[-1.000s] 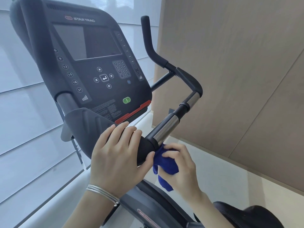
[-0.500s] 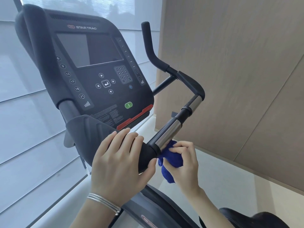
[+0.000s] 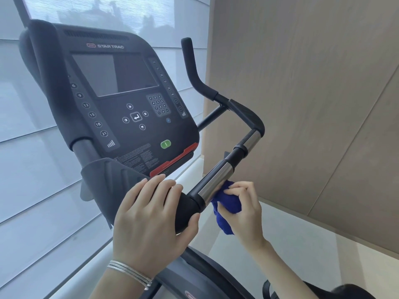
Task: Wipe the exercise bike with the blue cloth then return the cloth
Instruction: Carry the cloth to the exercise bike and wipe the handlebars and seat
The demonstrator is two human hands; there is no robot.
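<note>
At right handlebar of exercise bike (image 3: 133, 108): blue cloth (image 3: 226, 203), bunched, pressed against underside of chrome grip section (image 3: 216, 180). Right hand (image 3: 244, 210) clamped on the cloth; left hand (image 3: 151, 216) wrapped over the black handlebar end (image 3: 186, 209), steadying. Status: wiping under way, judged partial; console (image 3: 121, 100) and remaining frame likely pending; cloth not yet returned.

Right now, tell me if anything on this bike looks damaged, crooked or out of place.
Nothing stands out. The console and handlebar look intact; the right hand presses the blue cloth under the chrome section.
</note>
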